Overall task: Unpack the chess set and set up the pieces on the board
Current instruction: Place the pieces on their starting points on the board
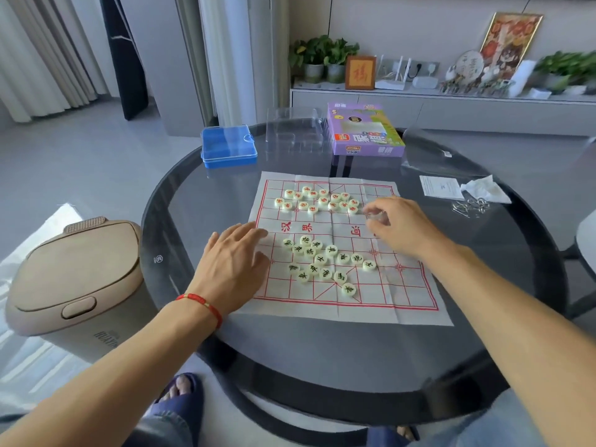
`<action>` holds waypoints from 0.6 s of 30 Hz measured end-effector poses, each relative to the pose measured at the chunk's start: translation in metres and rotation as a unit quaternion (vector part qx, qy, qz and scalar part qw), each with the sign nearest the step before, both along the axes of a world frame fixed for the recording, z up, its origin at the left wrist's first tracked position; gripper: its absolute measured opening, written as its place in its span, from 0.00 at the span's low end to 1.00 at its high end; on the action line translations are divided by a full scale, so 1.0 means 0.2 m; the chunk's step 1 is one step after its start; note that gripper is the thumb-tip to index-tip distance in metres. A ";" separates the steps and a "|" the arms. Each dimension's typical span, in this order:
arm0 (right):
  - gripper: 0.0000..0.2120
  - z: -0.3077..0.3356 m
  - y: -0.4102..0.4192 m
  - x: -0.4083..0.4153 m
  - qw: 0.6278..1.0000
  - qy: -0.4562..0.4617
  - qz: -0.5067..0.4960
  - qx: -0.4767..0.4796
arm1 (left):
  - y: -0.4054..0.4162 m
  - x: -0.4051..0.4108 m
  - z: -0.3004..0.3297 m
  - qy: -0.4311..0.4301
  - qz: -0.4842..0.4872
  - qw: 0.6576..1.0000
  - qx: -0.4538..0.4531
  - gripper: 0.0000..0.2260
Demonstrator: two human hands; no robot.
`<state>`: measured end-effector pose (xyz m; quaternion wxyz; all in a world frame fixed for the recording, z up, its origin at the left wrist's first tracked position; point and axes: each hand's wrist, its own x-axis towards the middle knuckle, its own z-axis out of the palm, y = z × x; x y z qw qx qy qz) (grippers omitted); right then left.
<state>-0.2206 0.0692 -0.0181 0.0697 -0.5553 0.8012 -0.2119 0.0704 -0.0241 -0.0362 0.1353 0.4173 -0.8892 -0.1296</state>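
My left hand (pixel 237 264) lies flat, grip spread, on the creased cloth board's (pixel 400 304) left edge; my right hand (pixel 398 225) pinches something small and blurred.

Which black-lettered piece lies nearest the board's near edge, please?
The black piece alone below the cluster, nearest the board's near edge; the others sit farther up.

Grey floor (pixel 96 162), pale curtains (pixel 42 53), low sideboard (pixel 451 108) (potted plants atop).
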 end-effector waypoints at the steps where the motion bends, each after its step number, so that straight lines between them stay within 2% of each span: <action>1: 0.13 -0.01 -0.04 -0.03 1.000 0.004 0.004 0.002 | -0.05 -0.03 0.00 -0.004 -0.001 1.000 -0.005 0.19; 8: 0.16 -0.05 -0.20 -0.16 0.999 0.031 0.017 -0.009 | -0.42 -0.30 -0.02 0.003 0.019 0.999 -0.039 0.20; 18: 0.08 -0.07 -0.29 -0.23 0.999 0.038 0.016 -0.019 | -0.48 -0.33 -0.13 0.023 0.036 0.997 -0.060 0.16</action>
